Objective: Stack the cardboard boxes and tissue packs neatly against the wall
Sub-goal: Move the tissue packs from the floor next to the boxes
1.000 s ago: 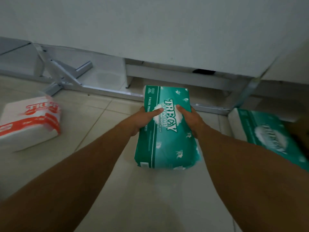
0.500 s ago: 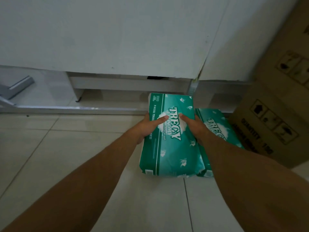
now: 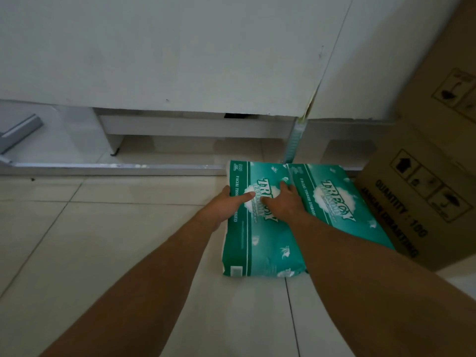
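Observation:
A green tissue pack (image 3: pixel 260 243) lies flat on the tiled floor, its far end near the metal rail under the white panel. My left hand (image 3: pixel 226 204) grips its left edge with the thumb on top. My right hand (image 3: pixel 283 202) presses flat on its top near the right edge. A second green tissue pack (image 3: pixel 334 202) lies right beside it on the right, side by side and touching. A large cardboard box (image 3: pixel 417 191) stands right of that pack, against the wall.
A white panel (image 3: pixel 180 52) hangs above a gap with a metal floor rail (image 3: pixel 116 166). A grey metal bracket (image 3: pixel 20 130) shows at the far left. Pale floor tiles (image 3: pixel 90 240) spread to the left and near me.
Both hands carried the green pack rightward and set it down against the second green pack. The red tissue pack at the left has left the view; the cardboard box came into view.

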A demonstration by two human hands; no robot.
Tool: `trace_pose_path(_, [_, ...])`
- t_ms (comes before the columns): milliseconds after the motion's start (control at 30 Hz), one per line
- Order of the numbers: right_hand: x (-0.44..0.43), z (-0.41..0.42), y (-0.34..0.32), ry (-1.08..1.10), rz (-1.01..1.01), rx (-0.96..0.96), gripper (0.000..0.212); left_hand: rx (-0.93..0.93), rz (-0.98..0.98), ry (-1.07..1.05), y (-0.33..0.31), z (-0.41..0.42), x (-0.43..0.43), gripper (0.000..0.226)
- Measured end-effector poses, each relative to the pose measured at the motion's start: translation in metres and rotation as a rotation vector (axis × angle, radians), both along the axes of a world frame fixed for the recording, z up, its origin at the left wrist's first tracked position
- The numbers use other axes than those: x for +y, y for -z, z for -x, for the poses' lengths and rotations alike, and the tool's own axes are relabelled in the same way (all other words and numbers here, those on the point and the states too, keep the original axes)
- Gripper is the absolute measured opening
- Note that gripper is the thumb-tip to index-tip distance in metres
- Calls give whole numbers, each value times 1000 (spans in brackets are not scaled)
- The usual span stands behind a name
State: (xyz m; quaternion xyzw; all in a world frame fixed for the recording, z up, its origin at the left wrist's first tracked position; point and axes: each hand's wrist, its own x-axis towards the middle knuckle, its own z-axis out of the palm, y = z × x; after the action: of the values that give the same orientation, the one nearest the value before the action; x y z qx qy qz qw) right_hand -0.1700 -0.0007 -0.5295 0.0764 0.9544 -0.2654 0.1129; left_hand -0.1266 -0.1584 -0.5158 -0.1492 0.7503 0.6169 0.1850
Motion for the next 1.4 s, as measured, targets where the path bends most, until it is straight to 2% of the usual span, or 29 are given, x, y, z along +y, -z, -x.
trace_pose_path(100, [-2, -4, -3, -9, -72, 16, 86, 1, 41, 5, -3, -4, -5, 68])
trace_pose_path(200, [-17, -4, -12, -10, -124, 40, 85, -13, 111, -14, -6, -11, -20, 92])
trace_pose_path(267, [-36, -4, -17, -15, -114, 60, 84, -24, 150, -33, -9, -17, -39, 99])
trace_pose_path(567, [-178, -40, -27, -330, -58, 107, 82, -18, 353, -323, -37, -87, -182, 99])
trace_pose_path(933, [-357, -128, -54, -669, 114, 85, 82, -40, 613, -671, -74, -263, -341, 92])
trace_pose_path(1000, [-387, -149, -59, -722, 142, 80, 82, -71, 613, -748, -77, -299, -363, 91])
trace_pose_path(1100, [-429, -181, -64, -799, 177, 83, 83, -66, 547, -798, -84, -343, -387, 70])
trace_pose_path(1133, [-441, -192, -64, -820, 194, 78, 84, -72, 553, -821, -84, -355, -394, 69])
trace_pose_path(1233, [-470, -219, -54, -888, 234, 63, 84, -180, 604, -900, -78, -378, -411, 94])
trace_pose_path(1400, [-503, -243, -23, -901, 307, -21, 82, -186, 525, -964, -44, -380, -436, 94])
